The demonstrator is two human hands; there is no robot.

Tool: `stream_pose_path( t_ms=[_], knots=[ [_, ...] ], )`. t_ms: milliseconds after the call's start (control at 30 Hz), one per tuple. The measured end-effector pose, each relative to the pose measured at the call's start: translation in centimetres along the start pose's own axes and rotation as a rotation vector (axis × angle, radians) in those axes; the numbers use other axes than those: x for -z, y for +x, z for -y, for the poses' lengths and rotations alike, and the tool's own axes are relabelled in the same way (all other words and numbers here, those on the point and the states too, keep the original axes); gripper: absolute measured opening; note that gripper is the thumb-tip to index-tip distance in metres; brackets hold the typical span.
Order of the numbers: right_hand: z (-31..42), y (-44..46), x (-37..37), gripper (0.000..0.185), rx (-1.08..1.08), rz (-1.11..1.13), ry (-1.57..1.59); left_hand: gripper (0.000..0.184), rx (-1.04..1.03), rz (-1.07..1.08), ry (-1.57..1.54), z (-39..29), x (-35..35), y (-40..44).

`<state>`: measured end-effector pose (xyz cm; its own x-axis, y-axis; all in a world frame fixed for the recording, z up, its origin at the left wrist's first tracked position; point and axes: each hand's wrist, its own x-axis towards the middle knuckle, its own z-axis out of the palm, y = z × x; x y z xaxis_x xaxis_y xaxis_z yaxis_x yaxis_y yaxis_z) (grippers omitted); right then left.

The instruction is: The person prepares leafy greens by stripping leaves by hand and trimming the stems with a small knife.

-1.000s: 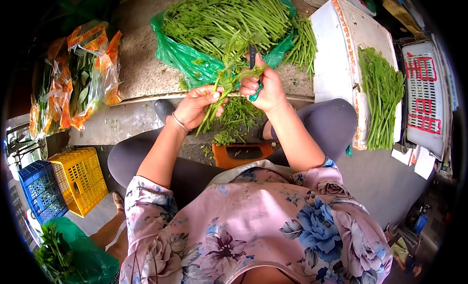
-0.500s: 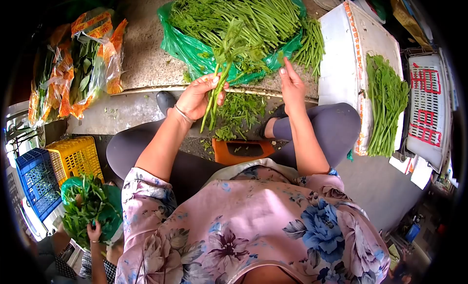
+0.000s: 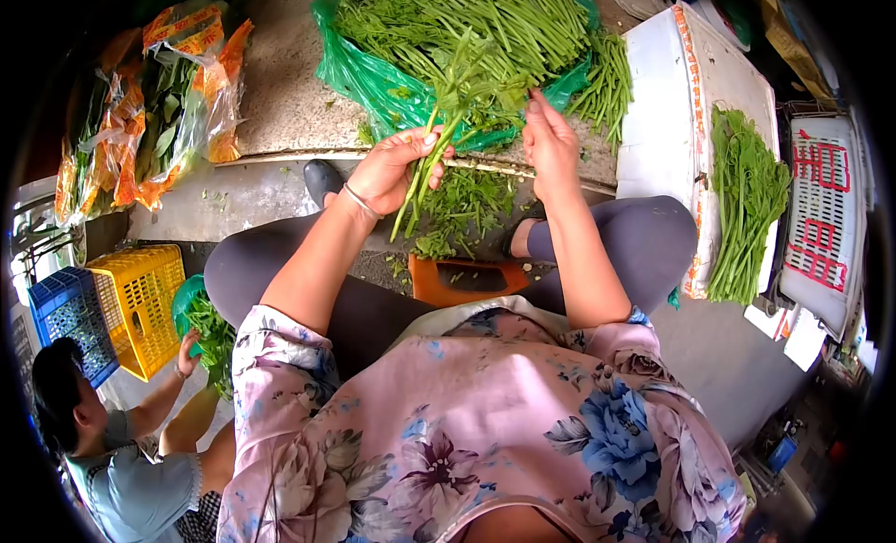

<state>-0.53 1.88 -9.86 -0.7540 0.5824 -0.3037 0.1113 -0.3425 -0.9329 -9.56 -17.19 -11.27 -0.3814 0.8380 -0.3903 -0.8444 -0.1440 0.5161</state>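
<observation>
Several green leafy stems are pinched in my left hand, leaves upward and stem ends pointing down. My right hand is closed, its thumb and forefinger at the leafy tips on the right side of the bunch. Behind both hands, a large heap of greens lies on a green plastic bag. More stems lie just right of the bag. Below my hands, cut leaves and bits are piled on the ground.
An orange stool stands between my legs. A white foam box with a bundle of greens is at the right, beside a white crate. Bagged vegetables, a yellow crate and a crouching person are at the left.
The dark-bladed tool in my right hand earlier no longer shows. My right hand moved away from the bunch, then back to its leaves. The person at lower left has come further into view.
</observation>
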Motion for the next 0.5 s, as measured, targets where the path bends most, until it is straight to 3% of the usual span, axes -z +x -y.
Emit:
stream_pose_path(
  t_ms=[167, 267, 367, 500],
  knots=[
    [-2.1, -1.3, 1.2, 0.043, 0.019, -0.057, -0.124, 0.023, -0.103, -0.055, -0.147, -0.9, 0.1, 0.6],
    [-2.8, -3.6, 0.2, 0.039, -0.154, 0.124, -0.159, 0.021, -0.156, -0.038, -0.188, -1.7, -0.2, 1.1],
    [-3.5, -5.1, -0.3, 0.047, -0.252, 0.218, 0.06, 0.015, -0.21, -0.06, -0.267, -2.0, -0.9, 1.6],
    [-3.6, -6.2, -1.5, 0.047, -0.235, 0.323, -0.011, 0.013, -0.258, -0.109, -0.311, -1.9, -1.5, 2.2]
  ],
)
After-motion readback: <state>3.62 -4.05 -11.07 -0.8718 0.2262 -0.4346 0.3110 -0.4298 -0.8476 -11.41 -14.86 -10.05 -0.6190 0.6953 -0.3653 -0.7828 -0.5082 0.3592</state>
